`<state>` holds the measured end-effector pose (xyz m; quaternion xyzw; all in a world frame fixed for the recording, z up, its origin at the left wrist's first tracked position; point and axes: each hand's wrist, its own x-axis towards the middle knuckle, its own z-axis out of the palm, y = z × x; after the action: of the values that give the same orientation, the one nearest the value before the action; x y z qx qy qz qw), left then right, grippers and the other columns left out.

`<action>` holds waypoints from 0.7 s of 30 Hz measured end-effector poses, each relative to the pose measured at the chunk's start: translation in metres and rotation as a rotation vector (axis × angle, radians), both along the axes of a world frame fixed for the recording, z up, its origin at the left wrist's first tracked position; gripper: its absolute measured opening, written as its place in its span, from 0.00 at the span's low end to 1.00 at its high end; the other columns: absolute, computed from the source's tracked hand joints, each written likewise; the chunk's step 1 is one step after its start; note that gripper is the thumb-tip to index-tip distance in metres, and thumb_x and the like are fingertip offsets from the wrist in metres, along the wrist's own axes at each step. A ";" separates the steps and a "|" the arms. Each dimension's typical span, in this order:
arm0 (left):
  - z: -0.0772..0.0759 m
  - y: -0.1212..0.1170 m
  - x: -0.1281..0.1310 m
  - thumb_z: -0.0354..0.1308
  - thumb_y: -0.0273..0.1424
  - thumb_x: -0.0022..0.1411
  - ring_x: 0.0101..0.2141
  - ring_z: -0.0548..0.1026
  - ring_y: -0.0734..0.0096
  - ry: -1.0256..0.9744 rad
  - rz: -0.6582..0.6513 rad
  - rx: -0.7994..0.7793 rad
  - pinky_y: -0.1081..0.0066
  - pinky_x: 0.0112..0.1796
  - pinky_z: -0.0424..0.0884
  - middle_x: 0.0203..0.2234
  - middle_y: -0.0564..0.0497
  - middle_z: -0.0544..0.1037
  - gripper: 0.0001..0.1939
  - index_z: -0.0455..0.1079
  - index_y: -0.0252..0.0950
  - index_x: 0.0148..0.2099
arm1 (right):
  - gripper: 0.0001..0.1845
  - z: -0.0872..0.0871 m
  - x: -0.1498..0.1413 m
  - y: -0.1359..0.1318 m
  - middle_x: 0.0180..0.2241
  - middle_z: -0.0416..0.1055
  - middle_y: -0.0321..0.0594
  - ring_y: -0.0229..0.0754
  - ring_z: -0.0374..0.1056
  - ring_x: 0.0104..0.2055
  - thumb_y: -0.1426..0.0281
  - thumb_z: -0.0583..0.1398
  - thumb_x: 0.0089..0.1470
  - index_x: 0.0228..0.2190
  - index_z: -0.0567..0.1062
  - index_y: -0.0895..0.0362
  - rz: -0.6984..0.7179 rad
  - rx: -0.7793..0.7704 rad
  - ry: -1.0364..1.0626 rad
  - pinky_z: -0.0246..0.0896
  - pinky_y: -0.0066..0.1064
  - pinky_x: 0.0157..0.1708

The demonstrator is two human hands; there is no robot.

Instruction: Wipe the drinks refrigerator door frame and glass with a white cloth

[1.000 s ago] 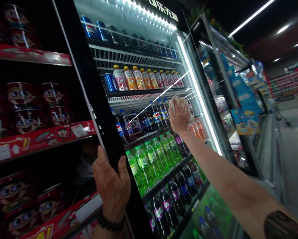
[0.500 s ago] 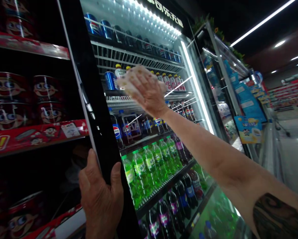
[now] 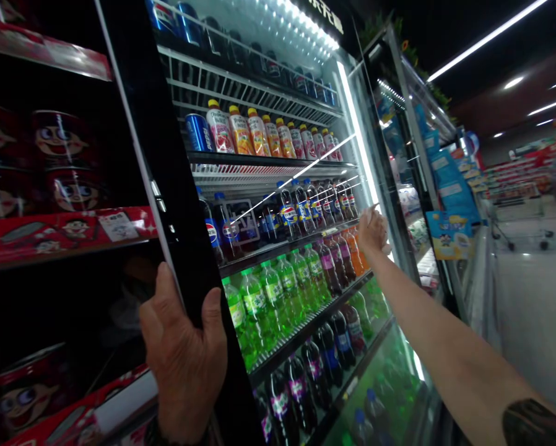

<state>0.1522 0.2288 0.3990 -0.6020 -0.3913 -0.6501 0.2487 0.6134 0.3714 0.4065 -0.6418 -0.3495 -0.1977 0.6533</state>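
Note:
My left hand (image 3: pixel 185 359) grips the black door frame (image 3: pixel 199 266) of a drinks fridge, fingers round its left edge and thumb lying across the front. At the right side of the glass door (image 3: pixel 241 167), my right hand (image 3: pixel 373 234) holds a crumpled pale cloth (image 3: pixel 376 218) against the pane. Most of the cloth is hidden by the hand. Behind the glass near it stand orange drink bottles (image 3: pixel 355 248) and cola bottles (image 3: pixel 301 201). Green soda bottles (image 3: pixel 273 285) fill the shelf below, left of my right arm.
On the left, a dark shelf holds red cans (image 3: pixel 69 142) with cartoon faces. Juice bottles (image 3: pixel 259 133) and blue cans (image 3: pixel 198 131) stand higher in the fridge. To the right are another glass-sided cabinet (image 3: pixel 412 136), a yellow-blue sign (image 3: pixel 449 235) and a shopping cart (image 3: pixel 522 223).
My right hand has moved the cloth from the upper middle of the glass down and right to its right side. My left hand keeps its hold; the view has shifted slightly.

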 end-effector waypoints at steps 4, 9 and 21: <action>0.000 -0.003 0.002 0.50 0.58 0.73 0.61 0.70 0.24 -0.003 -0.018 0.006 0.23 0.61 0.69 0.65 0.21 0.68 0.50 0.52 0.26 0.81 | 0.42 -0.015 -0.073 -0.015 0.76 0.48 0.65 0.72 0.43 0.79 0.54 0.38 0.80 0.76 0.55 0.74 0.016 0.028 -0.003 0.38 0.69 0.77; 0.000 -0.001 0.002 0.51 0.56 0.72 0.63 0.69 0.24 0.008 -0.025 0.005 0.22 0.63 0.67 0.68 0.21 0.67 0.49 0.52 0.26 0.81 | 0.37 -0.029 -0.191 -0.069 0.79 0.42 0.47 0.59 0.31 0.83 0.53 0.41 0.81 0.80 0.51 0.59 0.064 0.186 -0.587 0.35 0.65 0.80; 0.001 0.005 -0.004 0.56 0.51 0.64 0.67 0.67 0.19 0.060 0.018 0.069 0.18 0.64 0.63 0.72 0.25 0.64 0.52 0.50 0.30 0.81 | 0.36 -0.022 -0.135 -0.064 0.80 0.42 0.38 0.53 0.31 0.83 0.49 0.46 0.79 0.78 0.59 0.51 0.088 0.243 -1.012 0.30 0.58 0.83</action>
<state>0.1481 0.2341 0.4004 -0.6088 -0.3666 -0.6424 0.2869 0.4788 0.3073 0.3843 -0.3702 -0.6228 -0.4947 0.4799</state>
